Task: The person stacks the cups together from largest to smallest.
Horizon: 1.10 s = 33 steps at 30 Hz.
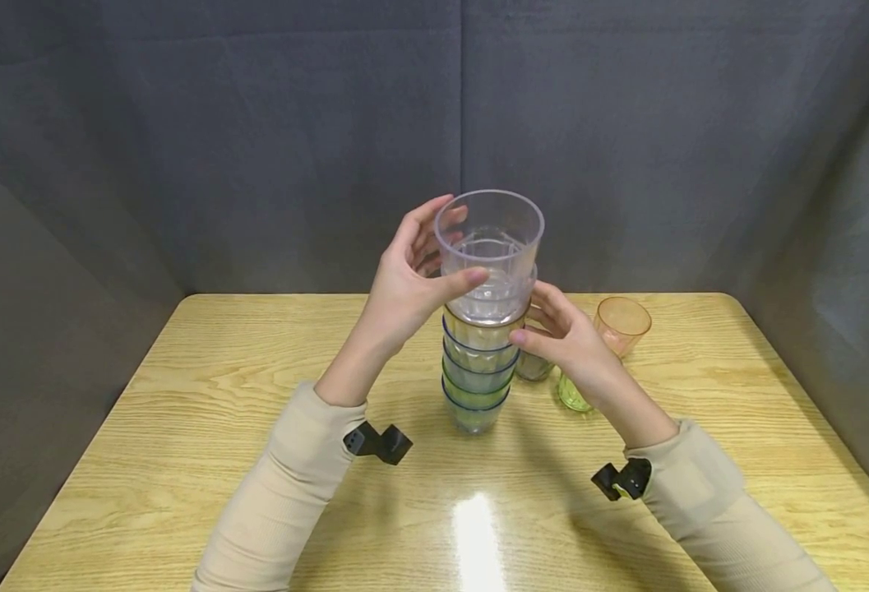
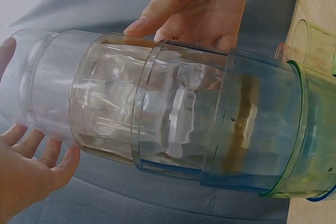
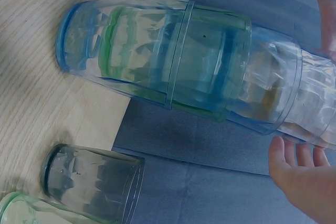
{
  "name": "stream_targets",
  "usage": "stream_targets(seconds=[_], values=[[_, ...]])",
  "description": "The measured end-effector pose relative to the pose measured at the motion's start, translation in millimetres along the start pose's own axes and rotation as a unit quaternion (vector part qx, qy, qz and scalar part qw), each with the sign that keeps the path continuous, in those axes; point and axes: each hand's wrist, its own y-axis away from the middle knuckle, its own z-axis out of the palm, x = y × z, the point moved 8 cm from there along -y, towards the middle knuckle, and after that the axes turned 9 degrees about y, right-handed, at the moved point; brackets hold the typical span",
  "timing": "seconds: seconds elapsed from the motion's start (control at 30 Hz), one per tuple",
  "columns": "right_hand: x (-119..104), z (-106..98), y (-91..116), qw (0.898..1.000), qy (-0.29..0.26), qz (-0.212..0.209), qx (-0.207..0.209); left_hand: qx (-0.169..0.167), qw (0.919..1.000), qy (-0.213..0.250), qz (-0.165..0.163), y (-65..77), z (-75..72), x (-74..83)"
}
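Note:
A tall stack of nested plastic cups (image 1: 478,358) stands upright on the table. Its lower cups are tinted blue and green, with a brownish one (image 2: 107,95) higher up. At the top is a clear cup (image 1: 493,247), set in another clear one. My left hand (image 1: 412,284) holds the top cup, thumb in front and fingers behind. Lower down, at the stack's right side, my right hand (image 1: 570,341) has its thumb and fingers spread near the brownish cup's rim. In the right wrist view, its fingertips (image 3: 290,153) lie against or very close to the stack.
Behind and right of the stack stand a grey cup (image 3: 94,179), a green cup (image 1: 573,395) and an orange cup (image 1: 621,325). My right forearm partly covers the green one. Dark grey curtains (image 1: 293,148) enclose the back and sides of the wooden table (image 1: 205,411).

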Motion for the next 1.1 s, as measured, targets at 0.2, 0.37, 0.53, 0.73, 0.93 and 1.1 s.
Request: stream_targets(seconds=[0.2, 0.37, 0.53, 0.73, 0.93, 1.1], values=[[1.1, -0.8, -0.6, 1.000, 0.001, 0.001, 0.003, -0.015, 0.9999, 0.001, 0.006, -1.2, 0.0, -1.9], [0.9, -1.4, 0.5, 1.000, 0.003, -0.002, 0.004, -0.030, 0.9995, -0.007, 0.006, -1.4, 0.4, -3.7], [0.6, -2.0, 2.0, 1.000, 0.005, -0.008, 0.003, -0.047, 0.9988, -0.015, 0.001, 0.4, -1.1, -5.7], [0.9, -1.6, 1.9, 1.000, 0.006, -0.007, 0.003, -0.078, 0.9968, -0.021, 0.002, 5.0, -5.1, -12.0], [1.1, -2.5, 1.6, 1.000, 0.002, -0.010, 0.004, -0.100, 0.9946, -0.024, -0.017, 11.2, -9.4, -29.5], [4.2, -5.4, 2.2, 1.000, 0.008, -0.002, 0.007, -0.100, 0.9935, -0.037, -0.040, 17.5, -14.7, -44.7]])
